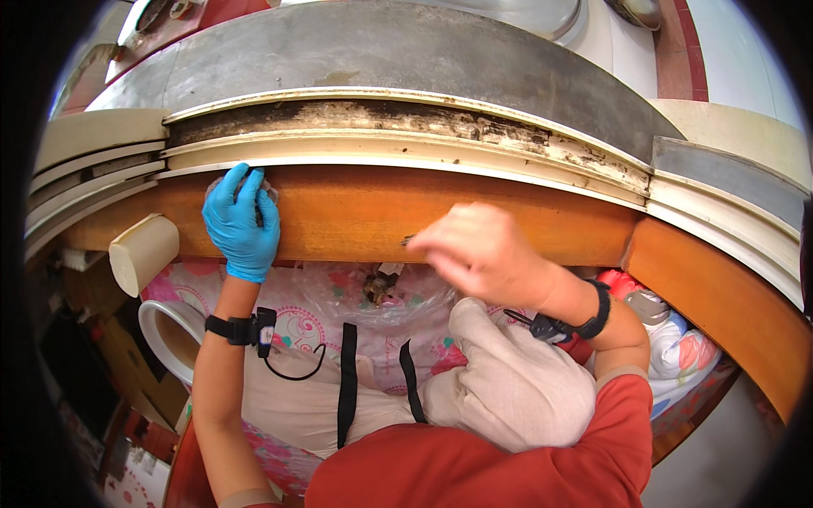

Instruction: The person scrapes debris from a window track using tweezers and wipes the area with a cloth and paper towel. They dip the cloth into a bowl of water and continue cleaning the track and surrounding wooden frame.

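Observation:
My left hand (244,219), in a blue glove, rests on the orange-brown wooden ledge (343,209) below a window track. Its fingers curl over a greyish scrubbing pad (267,190), mostly hidden under the palm. Farther right, my bare right hand (479,251) is blurred above the ledge's front edge. A small dark scrap (407,240) shows at its fingertip; whether the fingers hold it or only touch it is unclear. Just below the ledge, a clear plastic bag (330,295) lies spread out with dark debris (380,286) on it.
The cream window track (394,143) has dark grime in its outer channel. Beyond it lies a grey sill (381,57). On the left stand a cream block-shaped object (145,254) and a white-rimmed container (147,317). Bundled plastic bags (673,346) lie at right, on a patterned cover (298,324).

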A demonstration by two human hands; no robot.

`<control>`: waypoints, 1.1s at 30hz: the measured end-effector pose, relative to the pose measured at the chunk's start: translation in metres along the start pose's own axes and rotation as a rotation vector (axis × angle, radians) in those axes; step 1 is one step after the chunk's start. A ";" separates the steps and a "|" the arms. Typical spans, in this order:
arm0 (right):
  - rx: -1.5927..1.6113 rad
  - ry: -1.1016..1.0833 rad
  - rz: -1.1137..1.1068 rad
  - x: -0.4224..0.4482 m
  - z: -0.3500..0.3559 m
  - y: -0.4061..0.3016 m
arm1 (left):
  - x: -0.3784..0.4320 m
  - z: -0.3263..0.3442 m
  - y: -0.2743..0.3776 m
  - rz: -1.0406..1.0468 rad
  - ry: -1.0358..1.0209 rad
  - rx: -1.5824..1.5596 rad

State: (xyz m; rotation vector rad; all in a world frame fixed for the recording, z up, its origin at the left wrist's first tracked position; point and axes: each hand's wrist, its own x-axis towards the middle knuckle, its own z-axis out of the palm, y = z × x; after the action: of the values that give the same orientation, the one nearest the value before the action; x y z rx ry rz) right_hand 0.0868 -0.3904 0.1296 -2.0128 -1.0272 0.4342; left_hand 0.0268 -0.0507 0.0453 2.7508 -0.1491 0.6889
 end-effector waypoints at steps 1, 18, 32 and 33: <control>-0.049 0.096 0.042 0.003 -0.009 0.005 | 0.000 0.001 0.000 0.013 0.014 0.013; -0.684 0.258 0.040 0.024 -0.054 0.074 | -0.009 0.005 -0.006 -0.036 -0.002 0.023; -0.700 0.374 0.279 0.002 -0.044 0.072 | 0.000 0.001 -0.001 0.026 0.032 0.034; -0.678 0.367 0.248 0.006 -0.042 0.070 | -0.001 0.001 -0.001 0.024 0.035 0.034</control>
State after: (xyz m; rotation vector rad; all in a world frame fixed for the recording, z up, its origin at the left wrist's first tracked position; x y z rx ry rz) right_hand 0.1514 -0.4305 0.1004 -2.7039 -0.7478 -0.1982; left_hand 0.0267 -0.0503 0.0439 2.7712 -0.1646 0.7525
